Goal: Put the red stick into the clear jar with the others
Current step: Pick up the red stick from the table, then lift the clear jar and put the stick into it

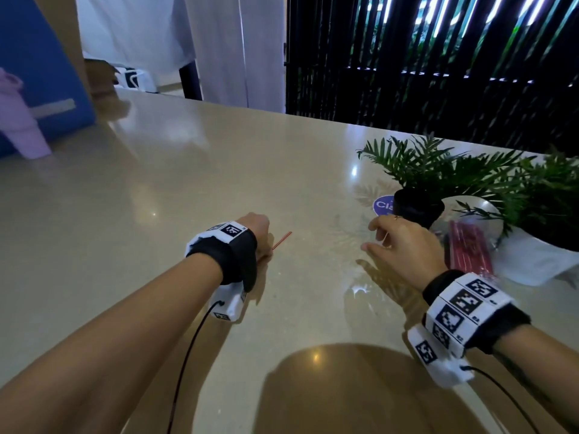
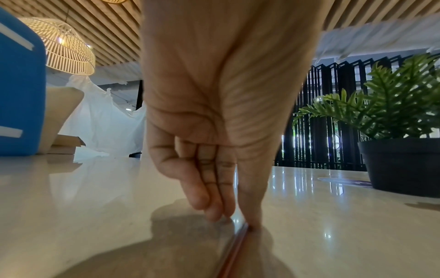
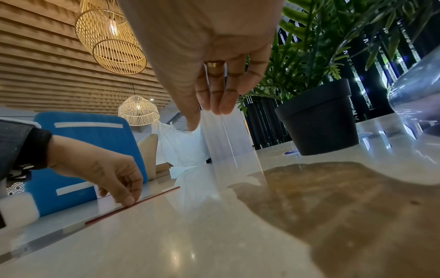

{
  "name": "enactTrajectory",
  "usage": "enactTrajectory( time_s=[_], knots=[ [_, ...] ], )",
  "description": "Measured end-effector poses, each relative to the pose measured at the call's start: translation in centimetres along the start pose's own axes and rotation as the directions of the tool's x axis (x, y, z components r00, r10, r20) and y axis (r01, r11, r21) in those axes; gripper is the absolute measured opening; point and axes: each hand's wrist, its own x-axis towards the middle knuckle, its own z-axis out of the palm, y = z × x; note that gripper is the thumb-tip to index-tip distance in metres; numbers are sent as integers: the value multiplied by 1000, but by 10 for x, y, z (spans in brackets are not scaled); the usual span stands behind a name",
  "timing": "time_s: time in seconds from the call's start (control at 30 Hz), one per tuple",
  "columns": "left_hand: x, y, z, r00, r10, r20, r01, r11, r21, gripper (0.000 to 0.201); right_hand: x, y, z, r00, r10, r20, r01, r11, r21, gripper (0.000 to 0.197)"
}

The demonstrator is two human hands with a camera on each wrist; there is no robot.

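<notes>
Glossy beige table (image 1: 188, 183), thin red stick (image 1: 283, 239)

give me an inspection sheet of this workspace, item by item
surface: glossy beige table, reflections and hand shadows on it
job's things: red stick lying flat on the table; clear jar at right beside the plant, on its side it seems, red sticks inside
clutter: potted plant in a black pot, round blue sticker, blue box, lilac bottle
grippers: left hand fingertips down on the stick, grip not yet clear; right hand open, above the table, holding nothing
cables: black cable from the left wrist camera, another from the right
surroundings: black slatted screen, white sheeting, wicker lamps
</notes>
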Motion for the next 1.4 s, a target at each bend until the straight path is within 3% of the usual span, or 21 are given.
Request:
enactTrajectory(
  time_s=[0.1,0.23,0.43,0.53,0.6,0.73,0.87,0.93,1.07,1.23,1.3,1.4],
  knots=[
    [5,4,-4,1000,-16,7,16,1000,27,18,2,2,4,1000,21,9,-21,1000,11,28],
    [8,16,-11,996,-65,62,61,996,70,29,5,3,8,999,32,1,-32,999,40,29],
    [16,20,-13,991,-74,113,65,994,83,28,6,5,5,1000,20,-20,-18,997,71,25],
    [-1,34,-20,998,-1,61,4,999,-50,28,5,9,7,998,35,-49,-28,989,143,17],
    [-8,45,-24,998,61,34,-54,985,-164,27,5,15,10,993,96,-65,-73,954,290,13],
    [-27,66,-24,985,169,-21,-164,910,-382,16,6,22,8,966,258,-8,-202,773,602,17],
    [-41,94,-21,937,336,-97,-336,787,-517,17,3,19,1,960,263,96,-242,606,758,4],
    [-48,108,-20,892,427,-150,-435,717,-545,11,0,15,-5,961,245,128,-243,524,816,7],
    [-58,131,-18,782,560,-272,-600,560,-572,7,-8,16,-18,970,234,62,-173,489,855,12],
    [-65,156,-19,709,608,-358,-678,445,-585,8,-20,32,-38,959,283,-9,-138,496,857,19],
    [-63,167,-19,691,605,-396,-703,432,-565,6,-25,41,-48,948,317,-20,-145,489,860,16],
    [-50,181,-13,696,624,-354,-709,520,-477,13,-37,58,-62,932,357,-61,-141,514,846,10]
  ],
)
